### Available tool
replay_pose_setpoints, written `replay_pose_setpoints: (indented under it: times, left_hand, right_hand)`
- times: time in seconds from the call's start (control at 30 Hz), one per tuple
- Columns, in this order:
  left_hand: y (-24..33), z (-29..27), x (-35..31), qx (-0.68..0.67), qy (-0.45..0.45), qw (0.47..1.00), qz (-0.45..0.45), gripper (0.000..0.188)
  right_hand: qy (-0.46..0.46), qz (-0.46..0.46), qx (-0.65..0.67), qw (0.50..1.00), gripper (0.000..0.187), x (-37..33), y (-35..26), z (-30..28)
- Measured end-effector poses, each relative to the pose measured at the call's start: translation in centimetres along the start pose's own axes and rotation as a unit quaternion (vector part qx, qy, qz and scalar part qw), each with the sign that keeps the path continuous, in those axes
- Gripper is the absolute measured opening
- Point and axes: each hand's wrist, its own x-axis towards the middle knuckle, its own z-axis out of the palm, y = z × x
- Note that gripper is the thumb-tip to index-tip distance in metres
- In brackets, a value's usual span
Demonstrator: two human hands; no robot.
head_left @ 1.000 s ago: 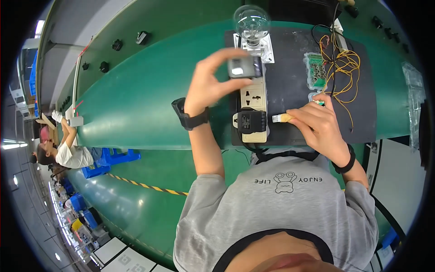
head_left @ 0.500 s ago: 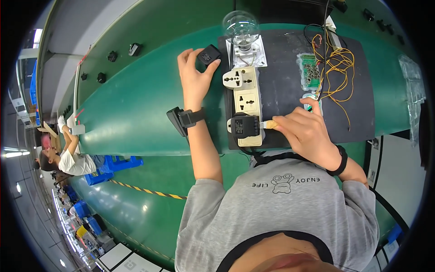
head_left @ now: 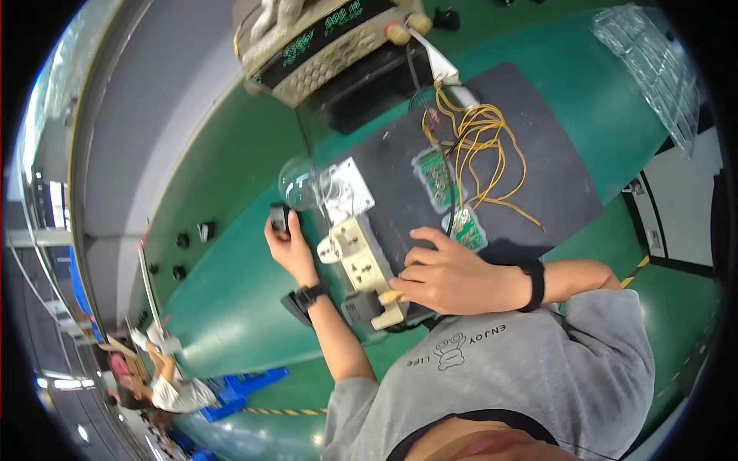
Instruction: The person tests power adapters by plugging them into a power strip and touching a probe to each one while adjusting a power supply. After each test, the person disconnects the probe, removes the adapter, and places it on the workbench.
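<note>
A small black power adapter (head_left: 279, 217) is pinched between the thumb and fingers of my left hand (head_left: 290, 255), beside the clear glass bulb (head_left: 297, 183). My right hand (head_left: 453, 278) is closed on a yellowish cable plug (head_left: 390, 296), at the side of another black adapter (head_left: 360, 309) seated in the near end of a cream power strip (head_left: 375, 278). Whether the plug is fully inserted cannot be seen. A white round-cornered plug adapter (head_left: 329, 250) sits at the strip's farther end. Next to that end is the bulb's white mounting plate (head_left: 360, 184).
Two green circuit boards (head_left: 437, 180) and looped yellow wires (head_left: 503, 142) lie on a dark mat (head_left: 542, 196). A bench instrument (head_left: 330, 46) with a lit display stands at the back. Clear plastic packaging (head_left: 653, 84) is far right. A seated person (head_left: 173, 392) is at left.
The view has turned, bringing the bench instrument into sight. My left hand still grips the small adapter, now tilted differently. My right hand stays at the plug beside the seated adapter.
</note>
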Motion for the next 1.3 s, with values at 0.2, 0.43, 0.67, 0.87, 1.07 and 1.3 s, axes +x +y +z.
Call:
replay_pose_setpoints:
  times: [0.2, 0.43, 0.67, 0.87, 1.07, 1.3]
  left_hand:
    - [-0.2, 0.3, 1.2, 0.010, 0.006, 1.000, -0.012, 0.046]
    - [-2.8, 2.9, 6.8, -0.055, 0.001, 0.998, 0.043, 0.073]
    - [0.0, 3.4, 6.4, -0.037, -0.038, 0.999, 0.001, 0.077]
    - [-1.1, 3.6, 6.6, -0.041, -0.002, 0.999, 0.008, 0.069]
    - [-2.8, 3.8, 7.4, -0.028, 0.030, 0.997, 0.063, 0.065]
    - [-2.4, 3.3, 6.0, -0.087, 0.039, 0.995, 0.001, 0.040]
  right_hand:
    - [0.055, 0.173, -0.212, 0.960, 0.028, -0.4, 7.7, -9.8]
    - [0.015, 0.437, -0.218, 0.873, 0.074, 1.3, 29.0, -12.0]
    - [0.060, 0.477, -0.123, 0.868, 0.072, 5.0, 36.5, -10.4]
    - [0.232, 0.366, -0.025, 0.901, 0.059, 3.4, 34.6, -10.6]
    - [0.351, 0.275, 0.083, 0.891, 0.058, 1.7, 23.3, -13.0]
    - [0.194, 0.204, 0.132, 0.950, 0.048, 4.2, 9.1, -11.6]
